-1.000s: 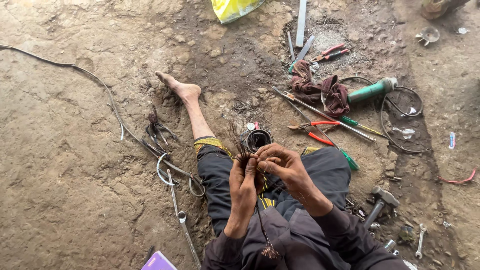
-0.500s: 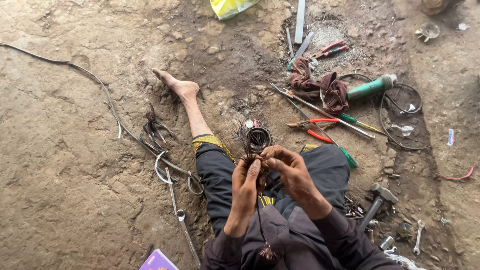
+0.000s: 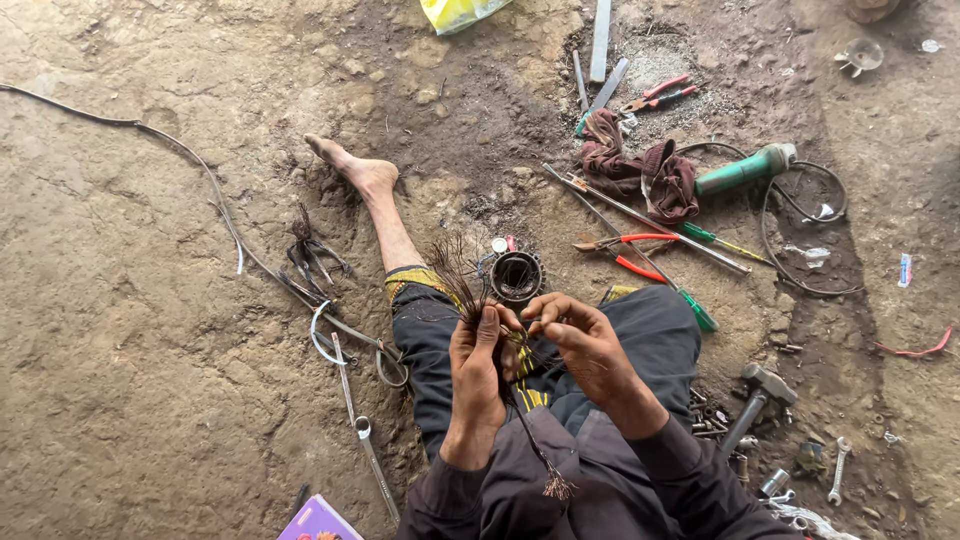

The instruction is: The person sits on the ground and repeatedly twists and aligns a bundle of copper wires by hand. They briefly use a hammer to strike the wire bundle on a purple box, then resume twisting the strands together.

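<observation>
I sit on a dirt floor with one bare foot (image 3: 350, 170) stretched out. My left hand (image 3: 478, 362) grips a bundle of thin brownish copper wire strands (image 3: 458, 280) that fan out above the fingers and trail down over my lap to a frayed end (image 3: 556, 487). My right hand (image 3: 578, 335) pinches strands of the same bundle just beside the left. A round dark motor stator (image 3: 516, 277) rests near my knee, right behind both hands.
Red-handled pliers (image 3: 625, 250), a green screwdriver (image 3: 690, 305), a teal grinder with cord (image 3: 745, 170), a maroon rag (image 3: 640, 170), a hammer (image 3: 757, 395) and bolts lie to the right. Wire scraps (image 3: 310, 255), wrenches (image 3: 360, 425) and a long cable (image 3: 200, 170) lie on the left.
My hands stay together on the wire bundle, with only small finger shifts. The view has drifted slightly.
</observation>
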